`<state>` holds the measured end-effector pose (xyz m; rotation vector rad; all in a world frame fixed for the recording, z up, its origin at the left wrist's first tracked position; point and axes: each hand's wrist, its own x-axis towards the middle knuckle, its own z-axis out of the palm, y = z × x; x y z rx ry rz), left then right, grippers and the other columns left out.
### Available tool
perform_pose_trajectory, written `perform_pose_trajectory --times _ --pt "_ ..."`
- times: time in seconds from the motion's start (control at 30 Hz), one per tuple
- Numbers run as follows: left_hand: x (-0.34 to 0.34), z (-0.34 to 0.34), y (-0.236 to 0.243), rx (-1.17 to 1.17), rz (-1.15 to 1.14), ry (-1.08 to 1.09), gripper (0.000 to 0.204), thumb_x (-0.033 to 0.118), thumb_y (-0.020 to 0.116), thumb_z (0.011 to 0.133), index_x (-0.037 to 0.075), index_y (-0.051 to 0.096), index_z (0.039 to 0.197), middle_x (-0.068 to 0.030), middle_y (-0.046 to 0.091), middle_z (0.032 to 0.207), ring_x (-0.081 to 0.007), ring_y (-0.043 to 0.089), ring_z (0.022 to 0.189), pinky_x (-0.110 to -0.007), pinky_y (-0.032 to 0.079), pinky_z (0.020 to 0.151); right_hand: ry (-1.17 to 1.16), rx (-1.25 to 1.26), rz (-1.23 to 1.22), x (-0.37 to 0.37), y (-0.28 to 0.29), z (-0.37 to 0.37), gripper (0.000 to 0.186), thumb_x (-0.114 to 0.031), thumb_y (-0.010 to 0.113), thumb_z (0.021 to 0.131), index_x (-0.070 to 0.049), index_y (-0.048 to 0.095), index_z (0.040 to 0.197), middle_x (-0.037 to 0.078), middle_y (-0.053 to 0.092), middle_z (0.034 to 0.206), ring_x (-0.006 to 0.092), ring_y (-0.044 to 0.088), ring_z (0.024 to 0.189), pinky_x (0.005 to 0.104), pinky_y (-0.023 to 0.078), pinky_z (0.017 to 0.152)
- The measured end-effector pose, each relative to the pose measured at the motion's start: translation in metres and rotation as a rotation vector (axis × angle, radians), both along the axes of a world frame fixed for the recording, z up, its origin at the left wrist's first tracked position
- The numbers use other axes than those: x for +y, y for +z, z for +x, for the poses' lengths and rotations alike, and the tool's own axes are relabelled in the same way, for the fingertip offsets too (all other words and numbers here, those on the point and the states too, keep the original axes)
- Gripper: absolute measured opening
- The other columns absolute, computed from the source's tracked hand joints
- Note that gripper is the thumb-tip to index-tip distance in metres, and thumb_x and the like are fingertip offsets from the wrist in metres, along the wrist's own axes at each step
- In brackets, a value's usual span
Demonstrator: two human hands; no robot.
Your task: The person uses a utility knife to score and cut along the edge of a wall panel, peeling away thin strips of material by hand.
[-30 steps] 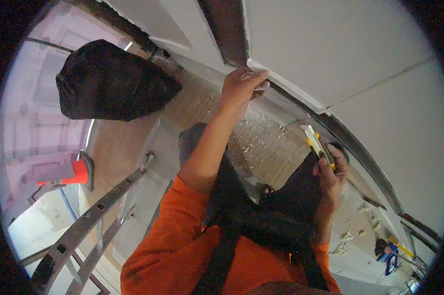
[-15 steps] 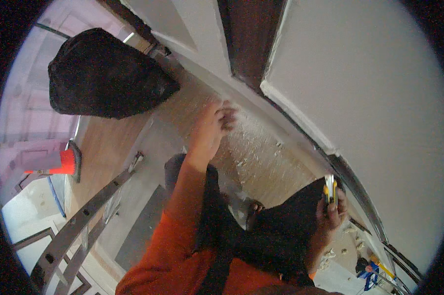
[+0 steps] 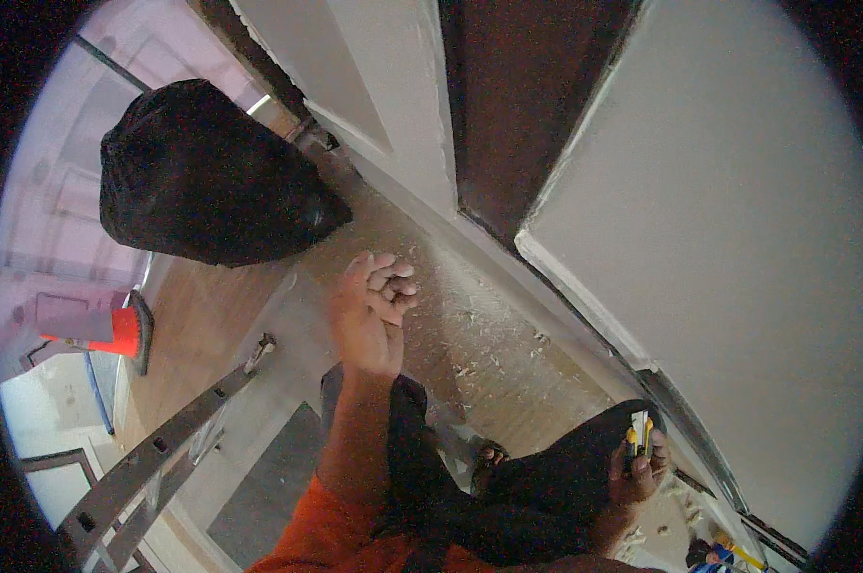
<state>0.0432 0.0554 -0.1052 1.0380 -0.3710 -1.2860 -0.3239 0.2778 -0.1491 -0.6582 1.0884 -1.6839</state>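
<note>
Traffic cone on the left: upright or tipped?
Upright: the cone has its dark base on the floor and its body points outward, which is up in this downward view.

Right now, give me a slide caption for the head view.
Right hand gripping a yellow knife, left hand loosely half-open above a floor littered with pale scraps.

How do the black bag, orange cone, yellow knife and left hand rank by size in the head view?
1. Black bag
2. Left hand and orange cone: too alike to rank
3. Yellow knife
</note>
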Motion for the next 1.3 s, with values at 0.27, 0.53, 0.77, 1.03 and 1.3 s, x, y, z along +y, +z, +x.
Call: perform_pose_trajectory --times 0.27,0.53,0.77,1.03,1.3 --pt "-0.038 -0.045 0.035 -0.533 0.033 -0.449 0.04 0.04 0.064 0.097 0.001 0.069 0.103 -0.0153 0.073 0.099 -0.022 0.069 0.086 -0.034 0.053 0.074 0.015 0.052 0.126 -0.014 0.023 0.016 0.048 -0.023 0.082 0.085 -0.002 0.062 0.123 0.011 0.071 0.108 0.0136 0.068 0.081 0.0238 0.056 0.063" --pt "-0.057 -0.072 0.021 -0.982 -0.173 -0.506 0.041 0.034 0.072 0.087 -0.006 0.069 0.098 -0.0175 0.073 0.087 -0.0261 0.071 0.078 -0.038 0.055 0.071 0.002 0.09 0.133 -0.021 0.036 0.029 0.044 -0.023 0.078 0.088 -0.003 0.062 0.123 0.01 0.071 0.105 0.0094 0.064 0.071 0.017 0.049 0.049" --pt "-0.056 -0.071 0.0 -0.033 0.085 -0.528 0.031 0.029 0.069 0.09 0.001 0.069 0.104 -0.0105 0.073 0.089 -0.018 0.071 0.078 -0.033 0.056 0.066 -0.019 0.1 0.114 -0.013 0.034 0.026 0.044 -0.021 0.077 0.088 -0.001 0.062 0.125 0.012 0.071 0.103 0.0107 0.062 0.066 0.0206 0.049 0.05" --pt "-0.038 -0.079 -0.003 -0.33 -0.015 -0.507 0.023 0.026 0.068 0.098 0.003 0.069 0.103 -0.007 0.074 0.091 -0.0155 0.07 0.079 -0.031 0.055 0.066 0.045 0.739 0.229 -0.071 0.095 0.069 0.043 -0.008 0.074 0.088 0.002 0.063 0.128 0.01 0.07 0.101 0.0129 0.065 0.073 0.0247 0.054 0.067" --pt "-0.04 -0.075 -0.001 -0.433 -0.063 -0.523 0.026 0.026 0.065 0.1 0.001 0.07 0.106 -0.0081 0.074 0.094 -0.019 0.072 0.082 -0.032 0.057 0.07 -0.014 1.479 -0.224 -0.166 0.119 0.096 0.037 -0.004 0.078 0.086 -0.005 0.069 0.121 0.016 0.075 0.104 0.0245 0.075 0.092 0.0355 0.058 0.081"
